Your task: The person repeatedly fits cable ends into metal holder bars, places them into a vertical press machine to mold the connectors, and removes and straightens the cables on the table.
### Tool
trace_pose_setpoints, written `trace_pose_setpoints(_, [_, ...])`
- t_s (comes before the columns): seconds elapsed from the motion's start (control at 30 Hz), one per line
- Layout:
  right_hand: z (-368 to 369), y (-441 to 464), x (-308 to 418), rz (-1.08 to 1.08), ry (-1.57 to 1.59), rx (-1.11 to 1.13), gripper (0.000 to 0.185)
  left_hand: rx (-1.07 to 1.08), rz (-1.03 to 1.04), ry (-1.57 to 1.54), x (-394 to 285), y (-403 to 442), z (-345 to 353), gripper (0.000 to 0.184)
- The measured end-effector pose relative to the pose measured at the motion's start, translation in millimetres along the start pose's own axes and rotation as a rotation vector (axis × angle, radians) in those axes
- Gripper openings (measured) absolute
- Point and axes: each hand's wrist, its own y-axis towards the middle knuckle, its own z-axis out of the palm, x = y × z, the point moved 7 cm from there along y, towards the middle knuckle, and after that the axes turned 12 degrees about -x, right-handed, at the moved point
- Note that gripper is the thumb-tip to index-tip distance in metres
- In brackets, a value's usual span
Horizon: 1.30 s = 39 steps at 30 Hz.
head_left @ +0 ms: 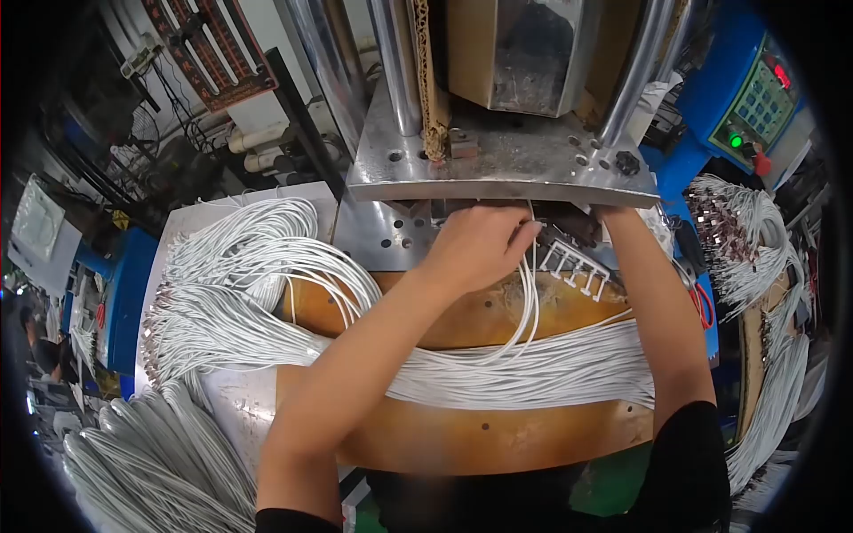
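Observation:
My left hand (484, 242) reaches in at the front edge of the metal press plate (506, 188), its fingers bent and partly hidden beneath it. A few white cables (528, 298) rise to the thumb, where the hand appears closed on them; their upper ends are hidden. My right hand (613, 213) is under the plate's right side, with only the wrist end showing and the fingers out of sight. Between the hands lies a white branched plastic piece (576, 266). A thick bundle of white cables (533, 373) stretches across the brown board (426, 444) below my forearms.
Looped white cables (240, 258) with small end pieces pile up at the left, above a grey cable coil (160, 453). Steel columns (391, 71) flank the press. A blue control box (746, 89), red-handled tool (705, 306) and hanging cables (755, 231) are at the right.

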Motion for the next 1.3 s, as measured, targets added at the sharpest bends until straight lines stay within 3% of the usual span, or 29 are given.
trace_pose_setpoints(0.1, [-29.2, -25.9, 53.3, -0.23, -0.025, 0.065, 0.035, -0.237, 0.18, 0.33, 7.8, -2.6, -4.4, 0.019])
trace_pose_setpoints(0.13, [-43.1, -38.2, 74.6, -0.307, 0.02, 0.039, 0.036, -0.241, 0.184, 0.327, 14.7, -1.3, 1.3, 0.019])
trace_pose_setpoints(0.23, [-64.0, -58.3, 117.3, -0.427, 0.124, -0.062, 0.036, -0.596, 0.397, 0.414, 16.9, -5.4, -3.1, 0.026])
trace_pose_setpoints(0.33, [-64.3, -62.5, 141.8, -0.561, 0.161, -0.094, 0.033, -0.568, 0.492, 0.432, 17.7, -2.5, -2.0, 0.028])
trace_pose_setpoints(0.5, [-57.8, -56.6, 142.6, -0.538, 0.171, -0.222, 0.032, -0.506, 0.535, 0.493, 17.3, 6.7, -1.2, 0.025])
trace_pose_setpoints(0.53, [-54.1, -52.5, 138.4, -0.445, 0.27, -0.166, 0.032, -0.522, 0.542, 0.502, 4.9, 4.4, -7.8, 0.025])
trace_pose_setpoints(0.6, [-54.2, -45.1, 129.8, -0.261, 0.465, -0.055, 0.033, -0.197, 0.212, 0.418, 3.6, 5.9, -4.1, 0.022])
trace_pose_setpoints(0.63, [-77.0, -53.3, 132.6, -0.274, 0.465, -0.072, 0.033, -0.034, 0.046, 0.37, 5.9, -1.2, -0.8, 0.021])
trace_pose_setpoints(0.67, [-103.1, -78.3, 141.9, -0.361, 0.336, 0.026, 0.035, -0.125, 0.25, 0.36, -15.2, -22.7, -3.4, 0.019])
trace_pose_setpoints(0.7, [-119.7, -109.7, 148.8, -0.444, 0.207, 0.131, 0.038, -0.027, 0.136, 0.076, -32.9, -58.5, -9.2, 0.018])
trace_pose_setpoints(0.77, [-146.2, -172.3, 137.9, -0.37, 0.38, 0.011, 0.043, 0.178, -0.056, -0.455, -75.2, -143.6, -28.3, 0.02])
trace_pose_setpoints(0.8, [-173.3, -208.3, 140.0, -0.47, 0.409, -0.013, 0.051, 0.33, 0.049, -0.48, -79.6, -188.6, -28.1, 0.024])
trace_pose_setpoints(0.83, [-182.0, -242.5, 132.6, -0.439, 0.432, 0.044, 0.054, 0.484, 0.112, -0.679, -89.6, -230.8, -30.7, 0.036])
trace_pose_setpoints(0.87, [-187.0, -274.0, 124.7, -0.41, 0.455, 0.11, 0.057, 0.64, -0.004, -0.905, -79.1, -269.0, -20.2, 0.031])
trace_pose_setpoints(0.93, [-197.8, -312.7, 110.6, -0.362, 0.44, 0.165, 0.066, 0.587, -0.244, -0.781, -36.9, -322.4, -4.0, 0.024])
trace_pose_setpoints(1.0, [-186.7, -338.8, 98.8, -0.336, 0.308, 0.16, 0.067, 0.172, -0.664, -0.815, 34.4, -364.6, 15.3, 0.021])
trace_pose_setpoints(1.03, [-181.2, -349.5, 93.0, -0.319, 0.176, 0.155, 0.069, 0.181, -0.673, -0.812, 48.0, -372.3, 22.8, 0.021])
trace_pose_setpoints(1.1, [-176.5, -353.0, 87.4, -0.301, 0.045, 0.139, 0.07, -0.122, -0.9, -0.54, 91.0, -383.8, 13.9, 0.02])
trace_pose_setpoints(1.27, [-176.1, -356.7, 87.9, -0.298, 0.035, 0.132, 0.074, -0.32, -0.866, -0.596, 87.8, -383.9, 24.0, 0.019])
trace_pose_setpoints(1.3, [-175.7, -354.9, 87.8, -0.303, 0.03, 0.126, 0.075, -0.459, -0.742, -0.467, 80.5, -373.1, 17.3, 0.019])
